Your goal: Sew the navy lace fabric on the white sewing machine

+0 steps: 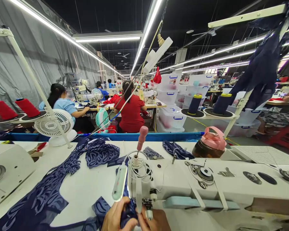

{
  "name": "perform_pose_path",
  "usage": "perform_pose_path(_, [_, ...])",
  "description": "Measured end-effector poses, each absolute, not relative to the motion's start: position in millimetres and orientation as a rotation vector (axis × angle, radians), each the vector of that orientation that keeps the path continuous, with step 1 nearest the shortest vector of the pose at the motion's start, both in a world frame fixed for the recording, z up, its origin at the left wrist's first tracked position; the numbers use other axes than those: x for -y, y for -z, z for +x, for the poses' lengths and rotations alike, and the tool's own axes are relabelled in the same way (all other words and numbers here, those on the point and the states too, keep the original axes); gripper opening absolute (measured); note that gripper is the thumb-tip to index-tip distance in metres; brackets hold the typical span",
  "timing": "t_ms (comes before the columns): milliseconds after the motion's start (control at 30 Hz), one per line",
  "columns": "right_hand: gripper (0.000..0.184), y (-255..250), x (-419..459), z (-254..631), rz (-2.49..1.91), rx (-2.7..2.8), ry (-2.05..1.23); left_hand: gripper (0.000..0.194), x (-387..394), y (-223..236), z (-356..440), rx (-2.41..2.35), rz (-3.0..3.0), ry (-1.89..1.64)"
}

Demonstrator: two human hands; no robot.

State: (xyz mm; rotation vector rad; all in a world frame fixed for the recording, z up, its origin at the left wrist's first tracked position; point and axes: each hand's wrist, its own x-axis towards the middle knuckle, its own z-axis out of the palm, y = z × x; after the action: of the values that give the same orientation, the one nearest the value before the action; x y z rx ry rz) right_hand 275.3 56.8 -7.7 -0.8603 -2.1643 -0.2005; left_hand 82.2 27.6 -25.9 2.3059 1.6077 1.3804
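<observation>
Navy patterned fabric (128, 213) is bunched under the head of a white sewing machine (173, 179), at the bottom middle of the head view. My left hand (117, 215) grips this fabric from the left, with thumb and fingers closed around it. Close against the needle area, my right hand (154, 220) has its fingers pressed together at the fabric's right edge, partly hidden behind the machine head. A lit lamp (119, 183) hangs just above my left hand. More navy lace fabric (45, 179) trails over the white table to the left.
A pink-handled screwdriver (142, 138) stands upright on the machine head. Behind the machine is a pink-lidded jug (210, 142). Navy thread cones (194, 105) and red cones (27, 107) sit on stands. A white fan (54, 123) is at back left; two people sit beyond.
</observation>
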Motion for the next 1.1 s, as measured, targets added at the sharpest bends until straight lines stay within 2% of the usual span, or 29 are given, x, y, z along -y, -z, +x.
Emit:
perform_pose_path(133, [0.022, 8.4, -57.9, 276.7, -0.853, 2.176, 0.093, 0.042, -31.6, 29.7, 83.3, -1.581, 2.293, -1.330])
perform_pose_path(300, [0.027, 9.0, -58.6, 277.7, -0.840, 2.169, -0.065, 0.041, -31.3, 32.5, 84.7, -1.651, 2.295, -1.396])
perform_pose_path(533, [0.026, 12.3, -58.1, 273.2, -0.843, 2.139, -0.176, 0.021, -27.1, 14.2, 87.6, -1.606, 2.359, -1.298])
perform_pose_path(767, [0.028, 0.9, -54.5, 305.1, -0.888, 2.313, 0.211, 0.009, -27.7, 1.2, 78.0, -1.650, 2.480, -1.093])
perform_pose_path(833, [0.024, 2.4, -53.7, 313.3, -0.854, 2.366, 0.237, 0.005, -29.8, -5.1, 74.0, -1.623, 2.481, -1.008])
perform_pose_path(900, [0.021, 12.0, -53.9, 310.8, -0.809, 2.362, 0.301, 0.007, -32.9, -13.2, 72.1, -1.577, 2.463, -0.952])
perform_pose_path(1000, [0.029, 36.8, -55.1, 290.2, -0.791, 2.162, 0.484, 0.014, -36.4, -20.2, 76.6, -1.581, 2.395, -0.941])
perform_pose_path(1100, [0.022, 56.6, -54.4, 271.1, -0.888, 2.114, 0.485, 0.020, -34.0, -11.3, 87.7, -1.569, 2.435, -0.995])
